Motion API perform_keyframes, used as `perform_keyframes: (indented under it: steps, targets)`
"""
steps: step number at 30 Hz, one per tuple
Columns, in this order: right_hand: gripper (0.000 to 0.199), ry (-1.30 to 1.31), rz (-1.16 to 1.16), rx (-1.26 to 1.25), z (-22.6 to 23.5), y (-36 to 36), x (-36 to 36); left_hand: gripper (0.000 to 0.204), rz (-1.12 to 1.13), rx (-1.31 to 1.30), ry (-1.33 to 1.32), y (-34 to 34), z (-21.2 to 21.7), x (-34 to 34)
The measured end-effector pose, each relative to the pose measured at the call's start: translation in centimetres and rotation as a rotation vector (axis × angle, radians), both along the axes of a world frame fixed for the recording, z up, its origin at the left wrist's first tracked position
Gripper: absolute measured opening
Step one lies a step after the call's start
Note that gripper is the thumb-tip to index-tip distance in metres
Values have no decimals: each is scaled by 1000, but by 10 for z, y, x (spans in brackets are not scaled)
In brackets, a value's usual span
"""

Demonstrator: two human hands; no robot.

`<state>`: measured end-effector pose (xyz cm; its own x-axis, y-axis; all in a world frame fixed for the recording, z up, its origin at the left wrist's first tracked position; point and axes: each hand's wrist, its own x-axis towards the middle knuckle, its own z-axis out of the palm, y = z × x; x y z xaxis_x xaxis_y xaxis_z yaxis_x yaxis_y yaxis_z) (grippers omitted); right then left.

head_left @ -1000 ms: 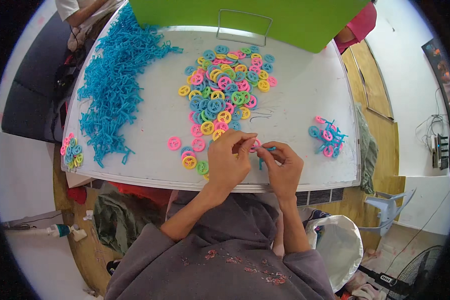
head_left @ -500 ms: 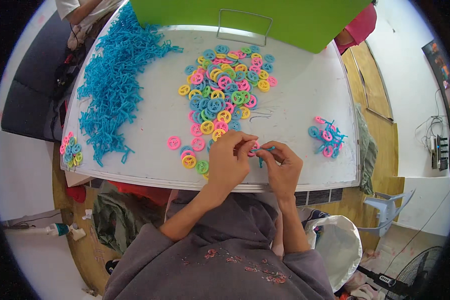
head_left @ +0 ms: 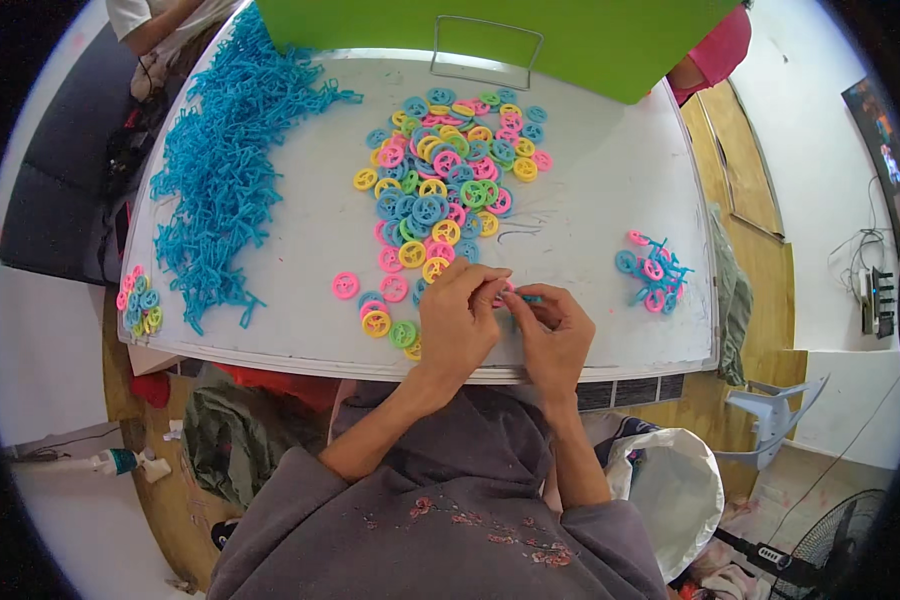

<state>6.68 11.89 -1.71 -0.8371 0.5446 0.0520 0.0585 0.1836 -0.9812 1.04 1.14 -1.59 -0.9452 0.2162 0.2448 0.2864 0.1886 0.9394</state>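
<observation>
Fingers (head_left: 485, 273) of L hand (head_left: 455, 325): thumb & index pinched on 1 pink wheel (head_left: 508, 287), largely hidden. R hand (head_left: 554, 337): thumb & index tips right at same wheel, gripping 1 small blue piece (head_left: 533, 298), mostly covered; can't tell if it's joined to the wheel. Both held over 1 white table (head_left: 320, 200), near its front edge.

Counts: 1 big wheel pile (head_left: 430, 209) mid-table, just past the hands, pink/blue/yellow/green mixed & overlapping, too many for exact no. By its near L side: 2 loose pink wheels (head_left: 345, 286), 1 yellow wheel (head_left: 376, 323) overlapping others, 1 green wheel (head_left: 403, 333) close to L hand.

1 heap of blue pieces (head_left: 220, 170) along L side, uncountable. 1 small cluster (head_left: 654, 270) on R: blue pieces w/ at least 3 pink wheels + 1 blue. 1 small wheel group (head_left: 140, 300) at front L corner, exact no. unclear.

Far edge: 1 green panel (head_left: 610, 40) w/ 1 wire handle (head_left: 490, 25). 2 other ppl partly in view: 1 white sleeve (head_left: 125, 15) upper L, 1 red-pink sleeve (head_left: 720, 55) upper R. Lower R, off table: 1 white bag (head_left: 675, 490), 1 fan (head_left: 845, 540), 1 pale chair (head_left: 767, 420).
</observation>
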Motion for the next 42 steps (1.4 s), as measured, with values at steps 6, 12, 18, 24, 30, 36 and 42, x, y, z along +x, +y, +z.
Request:
perform_keyframes:
  steps: [6,12,18,24,30,36,42]
  targets:
    - [17,-34,155,-132,8,19,3,13,-113,42,-57,-6,12,-2]
    - [30,86,58,-57,15,18,0,17,-180,202,-78,-5,19,-2]
    - [29,104,123,-402,14,13,7,20,-107,75,497,-10,-4,4]
    - [17,71,28,-456,3,21,5,20,-65,-191,434,-34,14,11]
    - [15,-8,31,-423,-4,31,9,17,299,-478,186,-97,20,-19]
    - [16,12,88,-470,3,18,0,24,100,-635,135,-107,17,-29]
    - [13,-78,69,-344,-9,26,5,26,140,-397,34,-92,7,-38]
